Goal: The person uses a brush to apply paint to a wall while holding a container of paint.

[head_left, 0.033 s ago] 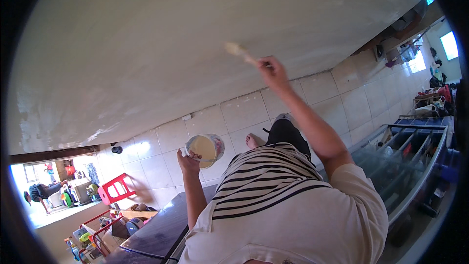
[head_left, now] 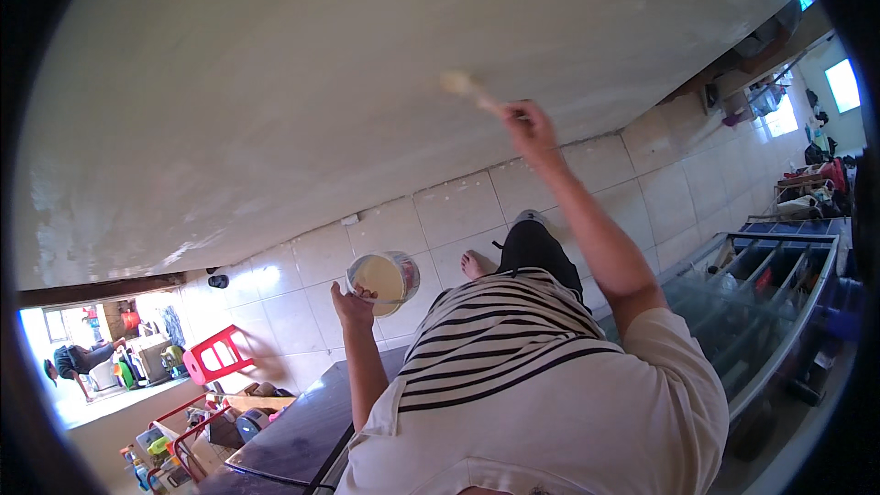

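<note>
My right hand point(head_left: 530, 131) is closed around the handle of a paintbrush point(head_left: 466, 87). The pale, cream-coloured bristles are at the whitish wall point(head_left: 302, 128), a little blurred; whether they touch it I cannot tell. My left hand point(head_left: 355, 305) grips the rim of a clear plastic bucket point(head_left: 410, 277) held at waist height, its thumb outside and fingers over the edge. Cream paint point(head_left: 378, 280) shows inside the bucket, which is tilted toward me. Patches of the wall at the lower left look glossy.
Pale floor tiles point(head_left: 458, 206) run along the wall's foot. A red plastic stool point(head_left: 217, 355) stands at the left, near a red-framed rack point(head_left: 191, 440) of household items. A dark tabletop point(head_left: 302, 417) is close on my left. A glass-topped display case point(head_left: 733, 312) stands on my right.
My right hand has moved slightly to the right along the wall with the paintbrush. The left hand and bucket have stayed in nearly the same place.
</note>
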`<state>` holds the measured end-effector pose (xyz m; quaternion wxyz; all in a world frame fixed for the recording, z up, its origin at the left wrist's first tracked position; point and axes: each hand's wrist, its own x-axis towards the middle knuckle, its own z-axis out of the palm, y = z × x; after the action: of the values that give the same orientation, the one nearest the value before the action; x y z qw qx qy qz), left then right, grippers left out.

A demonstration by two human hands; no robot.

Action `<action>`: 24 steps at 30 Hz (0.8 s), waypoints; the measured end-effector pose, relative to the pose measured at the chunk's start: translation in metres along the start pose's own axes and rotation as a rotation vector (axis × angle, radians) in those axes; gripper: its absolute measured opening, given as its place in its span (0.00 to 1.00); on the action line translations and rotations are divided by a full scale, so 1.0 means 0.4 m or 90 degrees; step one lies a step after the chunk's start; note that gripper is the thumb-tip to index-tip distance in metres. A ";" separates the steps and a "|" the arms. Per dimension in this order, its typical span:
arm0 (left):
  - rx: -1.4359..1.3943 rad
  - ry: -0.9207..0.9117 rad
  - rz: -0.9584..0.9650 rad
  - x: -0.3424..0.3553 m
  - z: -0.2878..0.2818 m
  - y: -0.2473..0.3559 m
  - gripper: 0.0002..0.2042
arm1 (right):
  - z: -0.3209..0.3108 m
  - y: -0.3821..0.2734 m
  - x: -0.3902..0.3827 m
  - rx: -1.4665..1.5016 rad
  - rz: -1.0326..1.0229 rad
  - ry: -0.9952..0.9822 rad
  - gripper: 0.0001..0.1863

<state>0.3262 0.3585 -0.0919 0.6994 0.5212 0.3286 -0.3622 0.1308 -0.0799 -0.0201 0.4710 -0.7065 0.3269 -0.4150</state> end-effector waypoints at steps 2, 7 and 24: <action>-0.013 -0.008 -0.005 0.006 -0.035 0.004 0.25 | -0.145 0.033 0.018 0.047 0.060 0.037 0.09; -0.023 -0.005 0.001 0.034 -0.063 0.013 0.25 | -0.341 0.000 0.040 0.167 0.246 0.342 0.13; 0.010 -0.007 -0.009 0.048 -0.125 0.165 0.26 | 0.405 -0.297 -0.230 0.077 -0.026 -0.075 0.13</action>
<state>0.3880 0.4164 -0.0876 0.6943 0.5226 0.3257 -0.3725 0.2435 0.1033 0.0314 0.5229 -0.7061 0.2588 -0.4013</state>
